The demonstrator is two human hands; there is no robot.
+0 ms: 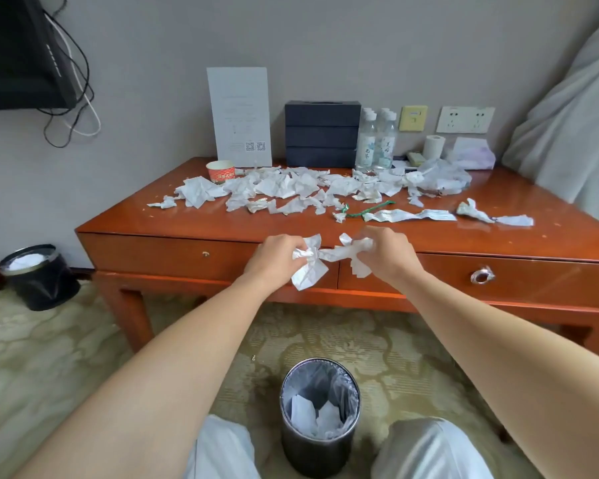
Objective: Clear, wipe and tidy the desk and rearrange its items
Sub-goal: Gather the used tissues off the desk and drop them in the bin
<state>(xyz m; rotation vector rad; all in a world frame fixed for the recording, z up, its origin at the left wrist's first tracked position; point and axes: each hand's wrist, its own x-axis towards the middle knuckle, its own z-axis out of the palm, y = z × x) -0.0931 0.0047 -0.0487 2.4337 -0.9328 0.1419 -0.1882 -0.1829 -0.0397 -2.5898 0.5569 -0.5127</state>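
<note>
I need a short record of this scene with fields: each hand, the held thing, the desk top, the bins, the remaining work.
left hand: grips one end of the crumpled paper
right hand: grips the other end
held where: in front of the desk
desk top: many paper scraps, paper cup, water bottles, dark box
lined bin: on the floor between the knees, paper inside
second bin: on the floor, left of the desk
remaining: scraps not yet cleared
</note>
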